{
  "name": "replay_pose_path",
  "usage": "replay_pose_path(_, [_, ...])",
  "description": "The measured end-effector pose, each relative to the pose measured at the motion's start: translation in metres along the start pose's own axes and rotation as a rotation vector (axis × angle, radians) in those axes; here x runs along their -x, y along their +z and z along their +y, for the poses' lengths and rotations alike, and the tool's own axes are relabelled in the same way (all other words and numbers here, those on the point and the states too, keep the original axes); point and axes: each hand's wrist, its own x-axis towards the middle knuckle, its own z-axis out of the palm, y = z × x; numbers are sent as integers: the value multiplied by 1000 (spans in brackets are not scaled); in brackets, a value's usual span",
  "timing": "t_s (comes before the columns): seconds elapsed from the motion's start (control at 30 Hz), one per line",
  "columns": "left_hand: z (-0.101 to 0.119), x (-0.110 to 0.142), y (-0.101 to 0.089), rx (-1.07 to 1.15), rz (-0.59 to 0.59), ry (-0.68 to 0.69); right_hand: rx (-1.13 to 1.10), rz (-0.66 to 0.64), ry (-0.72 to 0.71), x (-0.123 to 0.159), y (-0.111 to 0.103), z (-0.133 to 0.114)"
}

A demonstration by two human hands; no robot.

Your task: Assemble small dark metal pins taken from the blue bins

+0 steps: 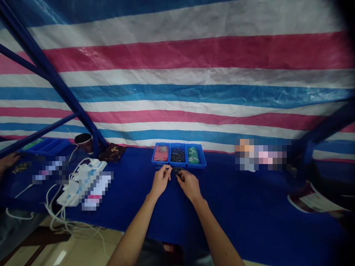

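Both my hands are at a small pile of dark, thin, screw-like pieces on the blue tabletop. My left hand is closed at the left side of the pile, thumb and fingertips pinched together; what is between them is too small to make out. My right hand touches the right side of the pile with curled, closed fingers, and their tips are partly hidden. Just beyond the hands stands a blue three-part bin. It holds a pink packet at left, more dark screw-like pieces in the middle, and a green packet at right.
Left are a brown wrapper, a white power strip with tangled cables, a cup and a blue tray. Another person's hand is at far left. Blue metal poles and a striped sheet rise behind.
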Motion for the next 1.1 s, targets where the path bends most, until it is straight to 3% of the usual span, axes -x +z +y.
replay_pose_path(0.2, [1, 0, 0, -28, 22, 17, -26, 25, -6, 0, 2, 1])
replay_pose_path(0.37, [-1, -1, 0, -54, 70, 8, -94, 167, 7, 1, -4, 7])
replay_pose_path(0.5, [-1, -1, 1, -5, 29, -10, -73, 236, 87, 2, -11, 16])
replay_pose_path(0.67, [3, 0, 1, 7, -45, 7, -100, 214, 108, 1, -15, 22])
replay_pose_path(1.1, [3, 0, 0, 24, -88, 36, -1, 201, 123, -2, -10, 28])
